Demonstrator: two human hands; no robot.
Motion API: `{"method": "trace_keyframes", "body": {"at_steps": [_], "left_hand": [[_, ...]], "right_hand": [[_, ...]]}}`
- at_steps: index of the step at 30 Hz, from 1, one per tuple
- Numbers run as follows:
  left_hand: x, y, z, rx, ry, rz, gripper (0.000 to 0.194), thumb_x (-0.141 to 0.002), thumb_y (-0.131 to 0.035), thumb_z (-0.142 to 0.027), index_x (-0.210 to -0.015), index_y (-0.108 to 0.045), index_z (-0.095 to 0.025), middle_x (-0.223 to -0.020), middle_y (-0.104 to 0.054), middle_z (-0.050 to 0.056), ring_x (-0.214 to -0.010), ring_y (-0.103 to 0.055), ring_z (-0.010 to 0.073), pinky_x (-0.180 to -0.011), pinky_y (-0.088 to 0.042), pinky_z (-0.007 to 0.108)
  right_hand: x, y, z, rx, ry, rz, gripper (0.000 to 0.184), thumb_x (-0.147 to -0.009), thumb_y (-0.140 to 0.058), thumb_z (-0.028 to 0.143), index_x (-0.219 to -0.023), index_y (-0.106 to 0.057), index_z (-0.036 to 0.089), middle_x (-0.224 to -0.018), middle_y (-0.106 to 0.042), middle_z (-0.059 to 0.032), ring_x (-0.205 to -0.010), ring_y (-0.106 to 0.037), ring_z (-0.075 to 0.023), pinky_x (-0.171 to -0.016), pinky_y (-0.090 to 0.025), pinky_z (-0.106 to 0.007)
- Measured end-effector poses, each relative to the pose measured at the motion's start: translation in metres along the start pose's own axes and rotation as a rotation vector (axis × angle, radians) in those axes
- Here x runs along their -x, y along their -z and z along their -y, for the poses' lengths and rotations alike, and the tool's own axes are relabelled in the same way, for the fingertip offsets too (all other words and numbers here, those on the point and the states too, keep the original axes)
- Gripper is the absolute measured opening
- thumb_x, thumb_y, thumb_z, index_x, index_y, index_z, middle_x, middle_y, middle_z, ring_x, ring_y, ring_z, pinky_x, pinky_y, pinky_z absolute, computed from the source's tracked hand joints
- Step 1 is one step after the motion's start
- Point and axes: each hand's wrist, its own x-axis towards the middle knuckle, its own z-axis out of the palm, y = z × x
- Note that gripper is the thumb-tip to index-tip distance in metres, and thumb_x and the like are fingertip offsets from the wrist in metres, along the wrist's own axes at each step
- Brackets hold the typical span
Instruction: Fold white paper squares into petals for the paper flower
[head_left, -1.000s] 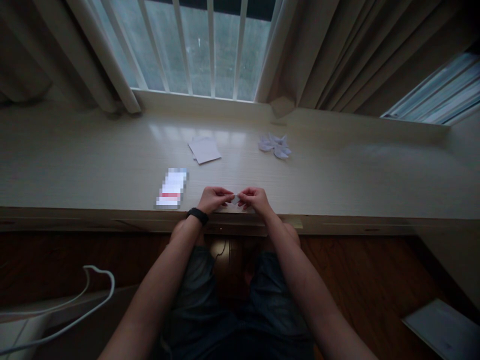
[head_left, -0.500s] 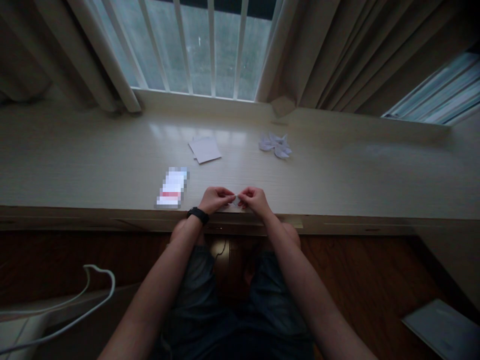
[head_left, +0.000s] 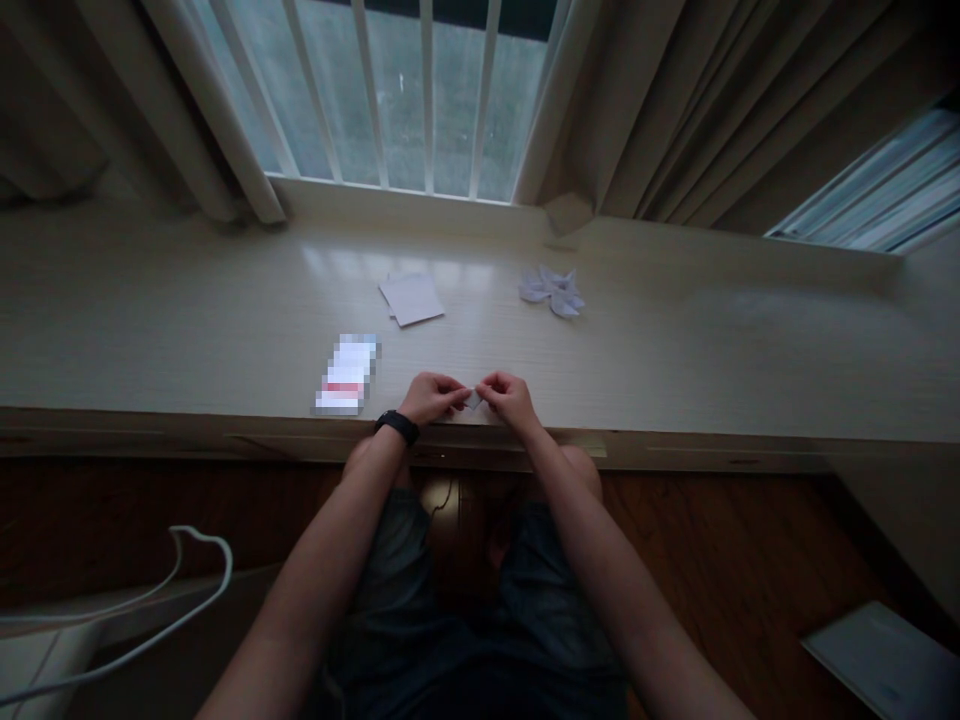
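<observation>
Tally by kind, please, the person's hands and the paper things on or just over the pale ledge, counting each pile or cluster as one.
Hands: 2 (left hand, right hand)
Small paper piece, held at the fingertips: 1
Flat paper pile: 1
Folded paper cluster: 1
Total: 5

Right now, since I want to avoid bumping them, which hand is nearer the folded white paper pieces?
Right. The folded white paper pieces lie ahead of the right hand and slightly to its right; the left hand is farther off, to the right hand's left.
</observation>
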Motion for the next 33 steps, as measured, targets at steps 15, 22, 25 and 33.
{"method": "trace_keyframes", "body": {"at_steps": [15, 22, 25, 33], "left_hand": [[-0.001, -0.004, 0.006, -0.067, -0.011, -0.078, 0.034, -0.082, -0.061, -0.043, -0.083, -0.073, -0.011, -0.065, -0.071, 0.008, -0.053, -0.062, 0.0128, -0.047, -0.046, 0.020], [-0.001, -0.001, 0.008, -0.059, -0.025, -0.074, 0.034, -0.080, -0.064, -0.043, -0.079, -0.073, -0.010, -0.065, -0.070, 0.008, -0.053, -0.061, 0.0129, -0.047, -0.046, 0.021], [0.001, -0.001, 0.005, -0.083, -0.042, -0.034, 0.034, -0.080, -0.063, -0.043, -0.080, -0.073, -0.011, -0.065, -0.071, 0.008, -0.053, -0.060, 0.0120, -0.046, -0.044, 0.019], [0.003, -0.006, 0.001, -0.065, -0.040, -0.166, 0.035, -0.078, -0.063, -0.046, -0.081, -0.073, -0.012, -0.069, -0.072, 0.007, -0.050, -0.059, 0.0117, -0.045, -0.044, 0.020]], "right_hand": [[-0.008, -0.003, -0.005, 0.275, 0.017, -0.071, 0.021, -0.076, -0.057, 0.037, -0.068, -0.060, 0.018, -0.064, -0.059, -0.0012, -0.060, -0.050, -0.0139, -0.058, -0.036, -0.026], [-0.005, 0.001, 0.001, 0.192, 0.042, 0.044, 0.027, -0.072, -0.063, 0.042, -0.072, -0.066, 0.015, -0.068, -0.064, -0.0036, -0.062, -0.052, -0.0143, -0.059, -0.039, -0.027], [-0.006, -0.001, -0.001, 0.208, 0.000, 0.018, 0.022, -0.069, -0.064, 0.037, -0.068, -0.065, 0.015, -0.064, -0.062, -0.0025, -0.059, -0.051, -0.0134, -0.056, -0.038, -0.026], [-0.007, 0.005, 0.001, -0.005, -0.102, 0.060, 0.030, -0.065, -0.070, 0.046, -0.072, -0.065, 0.016, -0.054, -0.054, 0.0030, -0.046, -0.039, -0.0089, -0.044, -0.029, -0.023]]}}
